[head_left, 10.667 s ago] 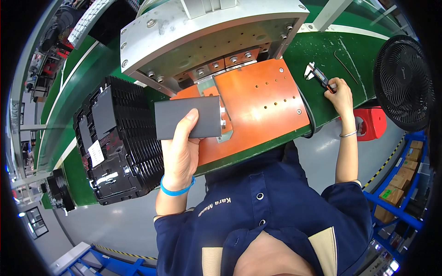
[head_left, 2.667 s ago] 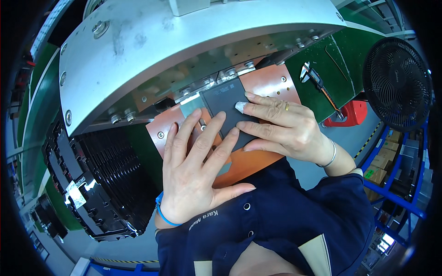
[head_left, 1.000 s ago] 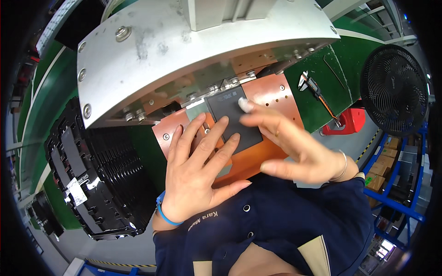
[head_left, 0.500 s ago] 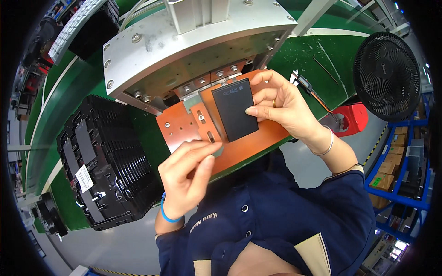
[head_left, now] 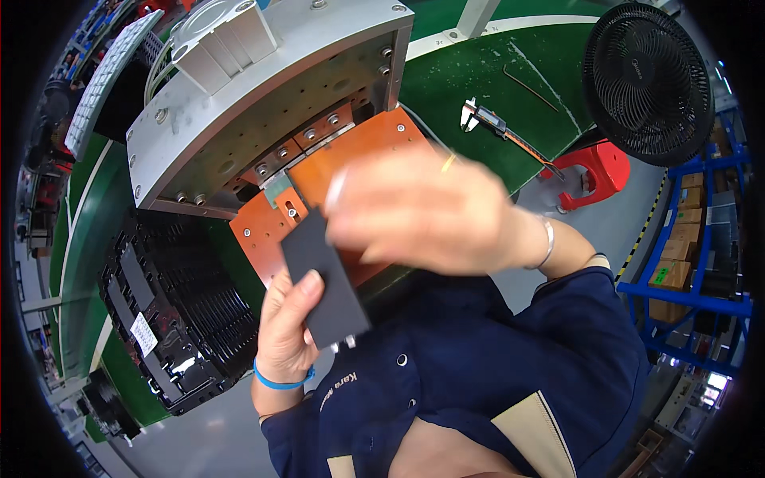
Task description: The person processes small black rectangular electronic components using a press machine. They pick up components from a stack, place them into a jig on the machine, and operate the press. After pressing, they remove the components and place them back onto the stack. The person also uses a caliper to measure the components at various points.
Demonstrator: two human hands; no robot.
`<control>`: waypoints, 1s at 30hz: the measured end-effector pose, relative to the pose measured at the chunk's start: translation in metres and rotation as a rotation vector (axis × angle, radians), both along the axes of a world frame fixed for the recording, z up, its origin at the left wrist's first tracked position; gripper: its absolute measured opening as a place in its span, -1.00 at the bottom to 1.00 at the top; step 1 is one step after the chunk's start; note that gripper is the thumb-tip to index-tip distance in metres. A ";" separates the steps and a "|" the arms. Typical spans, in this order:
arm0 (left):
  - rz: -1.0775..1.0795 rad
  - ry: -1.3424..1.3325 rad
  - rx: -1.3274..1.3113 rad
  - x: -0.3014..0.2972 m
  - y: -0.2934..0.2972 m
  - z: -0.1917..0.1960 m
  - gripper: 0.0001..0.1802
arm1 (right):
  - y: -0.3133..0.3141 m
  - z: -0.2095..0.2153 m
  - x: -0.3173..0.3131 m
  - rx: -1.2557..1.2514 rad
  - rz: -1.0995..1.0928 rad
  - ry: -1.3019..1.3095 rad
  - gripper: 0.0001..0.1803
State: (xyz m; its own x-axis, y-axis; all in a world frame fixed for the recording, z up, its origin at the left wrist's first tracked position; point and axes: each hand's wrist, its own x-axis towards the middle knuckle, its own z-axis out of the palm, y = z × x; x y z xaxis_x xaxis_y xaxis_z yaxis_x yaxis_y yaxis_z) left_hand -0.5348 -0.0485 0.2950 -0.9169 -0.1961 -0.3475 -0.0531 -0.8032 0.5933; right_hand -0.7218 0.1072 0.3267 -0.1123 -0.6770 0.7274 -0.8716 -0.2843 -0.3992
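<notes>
My left hand (head_left: 285, 323) grips a flat black battery cell (head_left: 325, 275), thumb across its face. Two small silvery tabs stick out of the cell's lower end, toward my body. My right hand (head_left: 426, 211) is smeared by motion beside the cell's upper right edge; whether its fingers touch the cell cannot be made out. Beyond both hands lies an orange fixture plate (head_left: 373, 151) with a smaller slotted orange piece (head_left: 292, 212), partly covered by the cell and my right hand. A heavy metal press frame (head_left: 275, 88) stands over the plate's far edge.
Ribbed black plastic trays (head_left: 203, 295) are stacked at the left. To the right on the green bench (head_left: 518, 60) lie a digital caliper (head_left: 496, 126) and a hex key (head_left: 532, 89). A black fan (head_left: 647, 84) and a red stand (head_left: 602, 175) are farther right.
The battery cell has passed from my right hand to my left, come toward my body and turned so its tabs point at me. The view has shifted, too.
</notes>
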 end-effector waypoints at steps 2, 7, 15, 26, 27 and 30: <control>0.249 -0.094 -0.228 -0.004 0.003 0.008 -0.74 | 0.023 -0.003 -0.032 0.106 -0.325 0.022 -0.49; 0.439 -0.130 -0.478 -0.008 -0.019 -0.007 -0.74 | 0.136 -0.104 -0.123 0.583 -0.987 -0.026 -0.44; 0.457 -0.033 -0.442 -0.015 -0.010 -0.004 -0.70 | 0.147 -0.125 -0.144 0.728 -1.079 -0.248 -0.64; 0.484 -0.061 -0.549 -0.027 -0.004 -0.004 -0.70 | 0.088 -0.046 -0.060 0.031 -0.645 -0.528 -0.44; 0.484 -0.056 -0.560 -0.027 -0.004 -0.004 -0.70 | 0.077 -0.037 -0.053 0.048 -0.574 -0.471 -0.41; 0.429 0.059 -0.578 -0.022 -0.007 -0.009 -0.71 | 0.035 -0.018 -0.029 0.060 -0.407 -0.298 -0.51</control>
State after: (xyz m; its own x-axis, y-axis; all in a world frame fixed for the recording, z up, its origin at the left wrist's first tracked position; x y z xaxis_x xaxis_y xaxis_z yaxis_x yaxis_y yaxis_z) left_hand -0.5566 -0.0558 0.2859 -0.7322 -0.6804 -0.0315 0.2419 -0.3030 0.9218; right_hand -0.7512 0.1420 0.3083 -0.5724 -0.5751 0.5845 -0.7528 0.0860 -0.6526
